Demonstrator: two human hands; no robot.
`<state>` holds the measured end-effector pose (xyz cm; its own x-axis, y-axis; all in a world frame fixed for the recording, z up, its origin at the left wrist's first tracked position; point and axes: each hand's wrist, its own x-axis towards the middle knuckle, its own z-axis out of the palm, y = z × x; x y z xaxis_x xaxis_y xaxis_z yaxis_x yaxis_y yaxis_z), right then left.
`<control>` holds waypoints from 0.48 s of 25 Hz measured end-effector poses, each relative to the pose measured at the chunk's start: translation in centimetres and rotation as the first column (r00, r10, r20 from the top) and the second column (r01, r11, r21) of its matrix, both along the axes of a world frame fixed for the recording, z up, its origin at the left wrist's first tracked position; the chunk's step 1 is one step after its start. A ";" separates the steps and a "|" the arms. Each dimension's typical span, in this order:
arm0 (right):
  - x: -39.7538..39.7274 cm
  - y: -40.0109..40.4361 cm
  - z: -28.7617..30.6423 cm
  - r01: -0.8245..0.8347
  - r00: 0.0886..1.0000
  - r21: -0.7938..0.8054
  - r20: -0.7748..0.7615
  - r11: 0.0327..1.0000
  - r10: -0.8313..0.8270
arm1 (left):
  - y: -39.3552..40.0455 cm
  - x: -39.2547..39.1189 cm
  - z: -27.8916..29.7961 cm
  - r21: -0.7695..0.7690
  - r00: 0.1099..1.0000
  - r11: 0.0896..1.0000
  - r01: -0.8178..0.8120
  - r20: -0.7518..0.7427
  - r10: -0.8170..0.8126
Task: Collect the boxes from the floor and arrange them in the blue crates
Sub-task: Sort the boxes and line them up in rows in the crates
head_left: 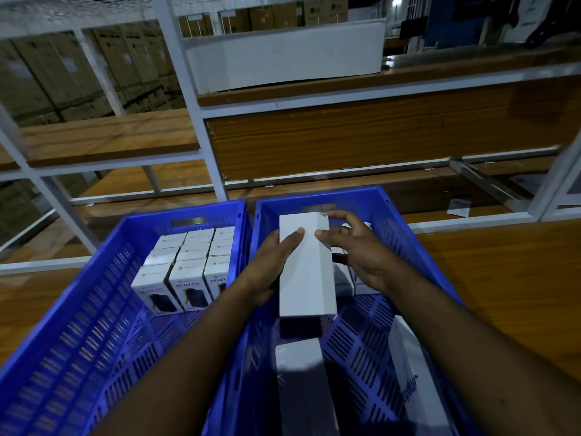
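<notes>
Two blue crates stand side by side on a wooden surface. The left crate [94, 297] holds several upright white boxes [188, 262] packed at its far end. Over the right crate [393, 215] I hold a tall white box [306, 278] with both hands. My left hand [270, 265] grips its left side with the thumb on top. My right hand [355, 250] pinches its right upper edge. Other white boxes [361, 286] stand behind my right hand, mostly hidden. Another white box [298, 379] lies in the near part of the right crate, and one more box [412, 372] leans on its right wall.
A white metal rack [201, 99] with wooden shelves rises right behind the crates. A long white box [283, 58] sits on an upper shelf. Brown cartons [78, 73] are stacked behind the rack at the left. Wooden flooring [503, 278] extends to the right.
</notes>
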<state>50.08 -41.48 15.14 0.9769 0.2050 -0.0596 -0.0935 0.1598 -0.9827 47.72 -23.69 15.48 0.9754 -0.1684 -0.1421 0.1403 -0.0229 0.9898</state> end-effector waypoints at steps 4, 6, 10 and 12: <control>0.1 0.5 -0.4 0.001 1.000 0.000 -0.029 1.000 -0.001 | 0.3 0.3 -0.1 -0.042 0.996 0.996 -0.084 -0.012 0.083; 0.1 0.5 -0.4 -0.014 0.999 0.010 -0.038 1.000 0.015 | 0.4 0.3 0.0 -0.026 0.996 0.996 -0.090 -0.013 0.090; 0.3 0.7 -1.0 -0.002 0.999 -0.001 -0.039 1.000 0.002 | 0.2 0.3 0.0 -0.068 0.992 0.991 -0.114 -0.063 0.110; 0.2 1.0 -1.1 -0.022 0.998 0.008 -0.058 1.000 0.022 | 0.1 0.5 -0.1 -0.084 0.985 0.983 -0.161 -0.072 0.155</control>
